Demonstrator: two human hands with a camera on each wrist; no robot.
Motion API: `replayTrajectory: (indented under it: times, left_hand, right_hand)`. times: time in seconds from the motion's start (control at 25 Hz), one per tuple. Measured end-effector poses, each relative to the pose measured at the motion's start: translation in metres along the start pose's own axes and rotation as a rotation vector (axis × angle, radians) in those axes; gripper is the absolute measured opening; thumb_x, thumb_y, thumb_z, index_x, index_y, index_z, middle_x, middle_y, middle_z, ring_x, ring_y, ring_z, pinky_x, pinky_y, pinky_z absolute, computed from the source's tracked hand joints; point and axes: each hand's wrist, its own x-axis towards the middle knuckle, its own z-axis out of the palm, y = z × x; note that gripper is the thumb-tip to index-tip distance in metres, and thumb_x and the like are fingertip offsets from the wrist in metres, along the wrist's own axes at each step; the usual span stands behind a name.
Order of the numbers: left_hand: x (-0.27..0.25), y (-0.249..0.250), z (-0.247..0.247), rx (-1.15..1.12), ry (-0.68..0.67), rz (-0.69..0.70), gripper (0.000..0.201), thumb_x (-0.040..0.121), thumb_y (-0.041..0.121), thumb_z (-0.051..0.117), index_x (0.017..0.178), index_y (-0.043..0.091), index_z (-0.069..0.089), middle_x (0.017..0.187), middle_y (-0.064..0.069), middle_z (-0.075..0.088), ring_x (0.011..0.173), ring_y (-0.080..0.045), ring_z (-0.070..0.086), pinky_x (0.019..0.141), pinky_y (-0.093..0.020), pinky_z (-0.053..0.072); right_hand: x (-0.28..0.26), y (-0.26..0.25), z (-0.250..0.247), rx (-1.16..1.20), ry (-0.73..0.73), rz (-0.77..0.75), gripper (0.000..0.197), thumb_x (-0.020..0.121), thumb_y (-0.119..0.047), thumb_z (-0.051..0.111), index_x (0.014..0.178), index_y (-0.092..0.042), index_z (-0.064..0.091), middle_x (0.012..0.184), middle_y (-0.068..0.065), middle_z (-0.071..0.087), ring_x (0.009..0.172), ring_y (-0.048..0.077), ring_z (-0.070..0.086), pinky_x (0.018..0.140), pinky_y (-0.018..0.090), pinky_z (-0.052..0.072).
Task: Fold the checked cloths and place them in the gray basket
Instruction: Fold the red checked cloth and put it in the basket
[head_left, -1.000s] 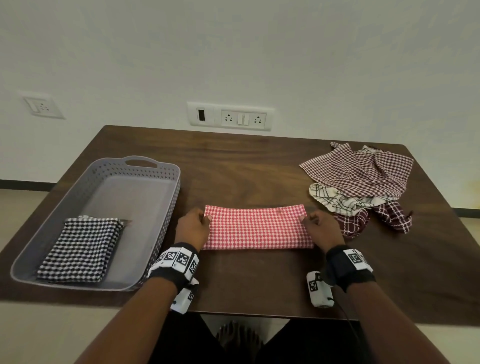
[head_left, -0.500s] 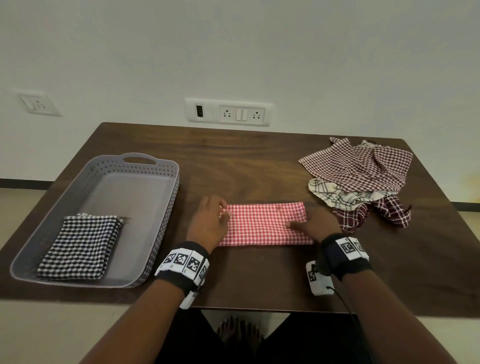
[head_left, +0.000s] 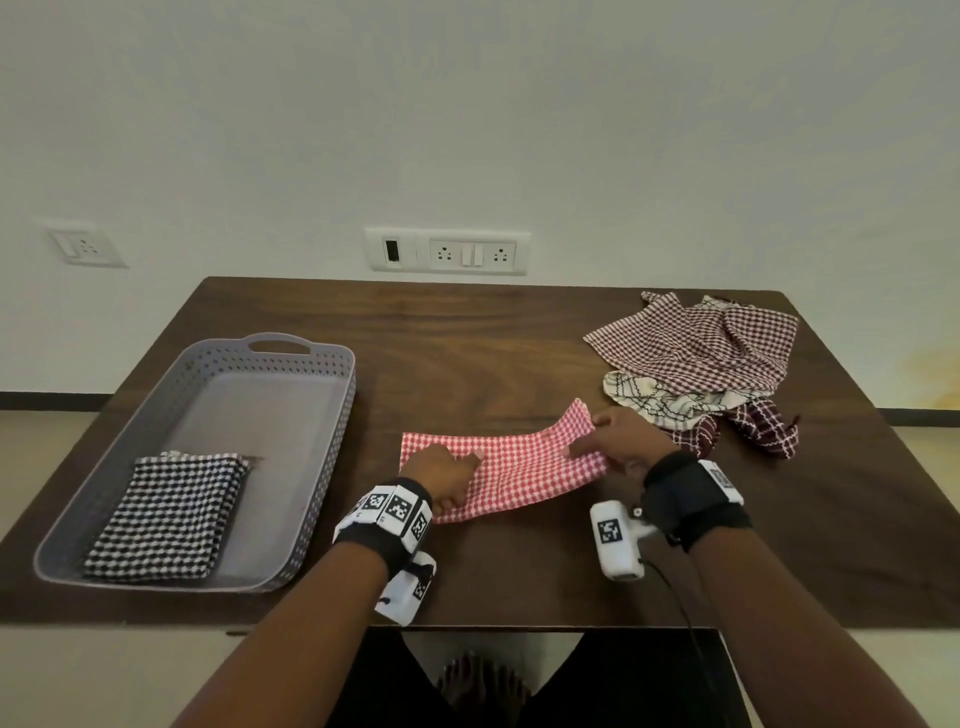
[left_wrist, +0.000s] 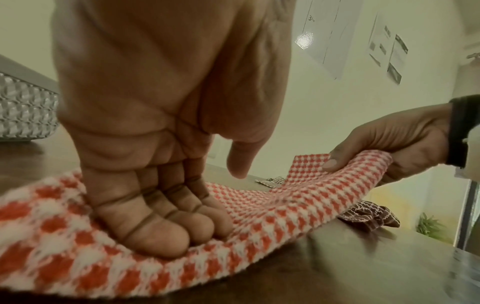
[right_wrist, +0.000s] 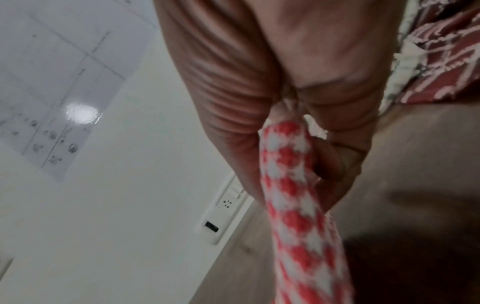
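A red-and-white checked cloth (head_left: 511, 462), folded into a strip, lies on the dark wooden table (head_left: 467, 358) in front of me. My left hand (head_left: 441, 475) presses its left part flat with straight fingers (left_wrist: 161, 232). My right hand (head_left: 618, 436) pinches the cloth's right end (left_wrist: 345, 168) between thumb and fingers and holds it lifted off the table; the right wrist view shows the cloth (right_wrist: 291, 174) clamped in that pinch. The gray basket (head_left: 311, 457) stands at the left, with a folded black-and-white checked cloth (head_left: 166, 514) in its near end.
A loose pile of cloths (head_left: 701, 364), maroon checked and cream patterned, lies at the table's right rear, close behind my right hand. A wall with sockets (head_left: 447, 252) rises behind the table. The table's front edge (head_left: 519, 623) runs just below my wrists.
Both hands left the strip's ends. The left hand moved onto the cloth and pressed down; the right hand took the right end and raised it off the table.
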Motion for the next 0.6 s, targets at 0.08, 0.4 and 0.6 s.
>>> replayTrajectory:
  times: [0.08, 0.4, 0.6]
  left_hand:
    - [-0.004, -0.004, 0.000, 0.040, 0.012, -0.003, 0.055, 0.094, 0.054, 0.051, 0.088, 0.005, 0.073, 0.077, -0.005, 0.074, 0.069, -0.019, 0.069, 0.077, -0.032, 0.061]
    - [-0.015, 0.006, 0.006, 0.028, -0.015, -0.040, 0.073, 0.091, 0.067, 0.044, 0.116, 0.001, 0.064, 0.098, -0.009, 0.074, 0.082, -0.022, 0.072, 0.075, -0.033, 0.058]
    - [-0.012, 0.043, -0.019, -0.870, -0.453, -0.049, 0.117, 0.074, 0.093, 0.012, 0.124, -0.002, 0.059, 0.105, -0.024, 0.071, 0.092, -0.034, 0.070, 0.083, -0.039, 0.054]
  right_hand:
    - [-0.007, -0.001, -0.003, 0.132, -0.064, 0.110, 0.029, 0.072, 0.017, 0.072, 0.098, 0.007, 0.068, 0.094, 0.017, 0.076, 0.082, 0.028, 0.073, 0.066, 0.033, 0.058]
    - [-0.025, -0.002, 0.007, 0.090, 0.070, -0.084, 0.013, 0.083, 0.000, 0.072, 0.096, -0.002, 0.067, 0.101, 0.011, 0.073, 0.084, 0.021, 0.068, 0.068, 0.029, 0.051]
    - [-0.066, -0.064, 0.016, -0.387, 0.028, -0.796, 0.014, 0.084, -0.020, 0.076, 0.097, -0.016, 0.077, 0.087, -0.004, 0.073, 0.080, 0.013, 0.068, 0.071, 0.025, 0.052]
